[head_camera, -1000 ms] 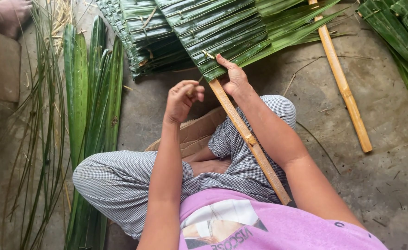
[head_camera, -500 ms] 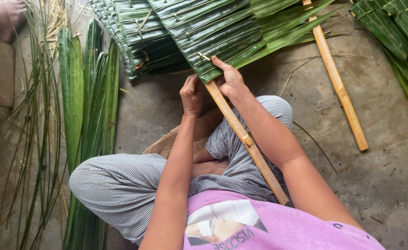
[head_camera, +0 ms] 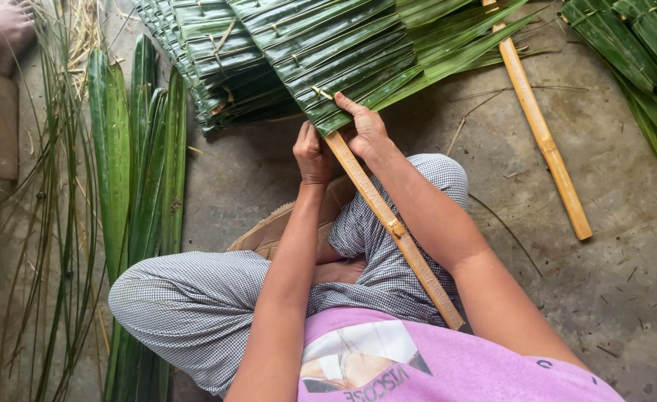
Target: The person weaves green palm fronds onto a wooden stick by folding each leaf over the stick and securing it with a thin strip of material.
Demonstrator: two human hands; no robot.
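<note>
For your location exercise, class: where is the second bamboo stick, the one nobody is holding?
In the head view, the loose bamboo stick lies on the concrete floor at the upper right, beyond the right hand, its far end under the green leaf panel.

A bamboo slat (head_camera: 392, 223) runs across the person's lap, its far end under the stitched leaf panel (head_camera: 343, 59) ahead; the left hand (head_camera: 312, 152) sits just left of the slat, the right hand (head_camera: 366, 130) on the panel's near edge; loose long leaves (head_camera: 138, 186) lie on the floor (head_camera: 604, 283) at left; a second bamboo slat (head_camera: 541, 130) lies at right, another leaf panel (head_camera: 641, 52) beyond it
</note>
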